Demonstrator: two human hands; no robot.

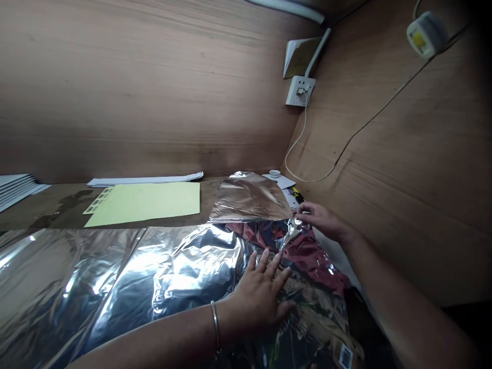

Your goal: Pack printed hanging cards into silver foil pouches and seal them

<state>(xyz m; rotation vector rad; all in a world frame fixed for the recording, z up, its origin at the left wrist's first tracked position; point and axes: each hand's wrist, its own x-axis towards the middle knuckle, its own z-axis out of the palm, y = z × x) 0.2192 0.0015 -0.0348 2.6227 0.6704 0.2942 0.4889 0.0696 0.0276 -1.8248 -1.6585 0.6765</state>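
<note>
**Silver foil sheet under both hands, one flat, one pinching**

The sheet lies on the tabletop, long axis running left to right, and stretches off left from the hands. The left hand is spread flat on it, fingers apart, nearer to me. The right hand is farther off, pinching a crumpled edge. Just past that sits a smaller foil piece, with a pale green card off left.
</note>
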